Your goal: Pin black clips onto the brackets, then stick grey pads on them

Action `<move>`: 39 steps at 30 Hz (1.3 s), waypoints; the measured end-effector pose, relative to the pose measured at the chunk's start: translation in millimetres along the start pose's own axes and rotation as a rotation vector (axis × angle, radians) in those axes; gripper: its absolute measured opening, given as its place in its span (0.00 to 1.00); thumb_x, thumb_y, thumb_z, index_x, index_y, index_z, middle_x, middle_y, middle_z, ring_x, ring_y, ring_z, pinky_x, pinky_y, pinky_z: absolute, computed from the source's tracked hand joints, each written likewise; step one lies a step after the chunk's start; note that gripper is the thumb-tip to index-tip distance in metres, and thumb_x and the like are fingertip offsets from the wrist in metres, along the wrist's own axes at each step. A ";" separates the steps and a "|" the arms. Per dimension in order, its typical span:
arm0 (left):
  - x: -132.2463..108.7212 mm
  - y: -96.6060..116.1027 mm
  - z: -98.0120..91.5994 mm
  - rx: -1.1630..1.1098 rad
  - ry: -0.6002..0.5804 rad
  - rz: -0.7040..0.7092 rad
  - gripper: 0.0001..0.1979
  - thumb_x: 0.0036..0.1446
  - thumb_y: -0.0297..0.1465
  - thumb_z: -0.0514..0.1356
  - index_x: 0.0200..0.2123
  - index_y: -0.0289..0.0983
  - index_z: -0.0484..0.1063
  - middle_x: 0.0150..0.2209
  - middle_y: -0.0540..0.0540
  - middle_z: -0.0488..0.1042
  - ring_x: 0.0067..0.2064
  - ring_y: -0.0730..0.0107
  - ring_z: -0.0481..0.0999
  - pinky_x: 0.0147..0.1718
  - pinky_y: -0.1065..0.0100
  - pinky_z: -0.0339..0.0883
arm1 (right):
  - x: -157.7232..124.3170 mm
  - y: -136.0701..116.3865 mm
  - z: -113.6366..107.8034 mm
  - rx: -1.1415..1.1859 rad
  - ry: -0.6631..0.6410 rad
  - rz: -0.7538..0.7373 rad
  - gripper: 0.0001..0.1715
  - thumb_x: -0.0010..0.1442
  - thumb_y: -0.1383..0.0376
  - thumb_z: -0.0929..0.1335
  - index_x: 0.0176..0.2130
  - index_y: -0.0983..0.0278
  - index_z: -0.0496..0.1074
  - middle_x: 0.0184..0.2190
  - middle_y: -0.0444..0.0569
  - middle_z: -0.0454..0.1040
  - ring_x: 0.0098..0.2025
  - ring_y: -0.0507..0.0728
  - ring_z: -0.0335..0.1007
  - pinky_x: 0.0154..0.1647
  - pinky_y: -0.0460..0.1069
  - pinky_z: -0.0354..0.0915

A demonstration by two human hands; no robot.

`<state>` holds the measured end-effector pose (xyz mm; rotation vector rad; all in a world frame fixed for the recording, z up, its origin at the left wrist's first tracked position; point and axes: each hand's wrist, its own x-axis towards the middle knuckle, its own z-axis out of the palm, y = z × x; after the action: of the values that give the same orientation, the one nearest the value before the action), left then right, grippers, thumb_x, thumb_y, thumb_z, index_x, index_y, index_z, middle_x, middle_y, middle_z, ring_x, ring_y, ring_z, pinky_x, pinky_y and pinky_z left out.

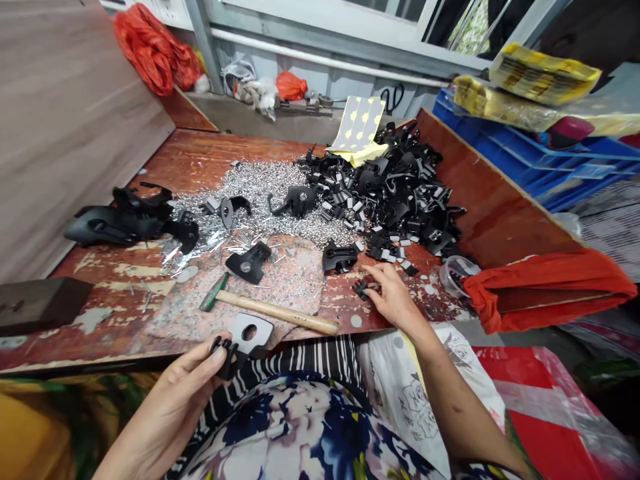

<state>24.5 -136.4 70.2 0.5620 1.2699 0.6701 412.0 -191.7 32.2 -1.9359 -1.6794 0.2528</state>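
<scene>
My left hand (197, 373) is closed on a black plastic part (249, 335) with a flat grey face and a round hole, held up at the table's front edge. Thumb and fingers of my right hand (393, 297) pinch a small black plastic clip (360, 289) low over the tabletop. Just beyond that hand lies a black part (340, 258) with a grey-tipped end. Between my hands a hammer (275, 311) with a wooden handle rests on a speckled stone slab (295, 283). Another black part (249, 263) sits on the slab behind the hammer.
Loose silvery pins (265, 177) spread over the middle of the table. Black plastic parts (400, 180) are heaped at right, with a sticker sheet (357, 125) on top. Wooden boards (495, 187) wall both sides. A clear cup (457, 273) stands near the red cloth (550, 280).
</scene>
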 end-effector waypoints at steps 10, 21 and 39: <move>4.9 -2.3 0.9 -0.051 -0.056 -0.046 0.23 0.36 0.32 0.81 0.39 0.39 0.84 0.40 0.44 0.86 0.34 0.61 0.84 0.32 0.68 0.79 | 6.9 -43.8 14.1 -0.165 -0.034 -0.038 0.14 0.70 0.64 0.65 0.46 0.57 0.81 0.41 0.51 0.83 0.45 0.61 0.78 0.50 0.54 0.70; 1.4 -16.6 -13.0 -0.033 -0.021 -0.113 0.25 0.41 0.36 0.79 0.45 0.41 0.84 0.49 0.43 0.84 0.48 0.52 0.83 0.40 0.66 0.79 | 54.1 -15.3 -29.2 0.106 0.088 0.112 0.17 0.68 0.59 0.66 0.52 0.61 0.79 0.32 0.47 0.80 0.34 0.57 0.74 0.40 0.52 0.69; 14.2 -11.7 45.7 0.229 -0.413 0.073 0.17 0.46 0.44 0.77 0.34 0.38 0.86 0.53 0.44 0.73 0.29 0.79 0.68 0.27 0.73 0.68 | -14.0 -64.3 17.4 0.355 0.283 -0.013 0.05 0.64 0.67 0.72 0.39 0.58 0.81 0.35 0.46 0.81 0.37 0.56 0.77 0.39 0.51 0.72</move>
<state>73.1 -134.9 62.1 0.8894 0.9445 0.4404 346.0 -196.3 48.3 -1.6126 -1.3593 0.2405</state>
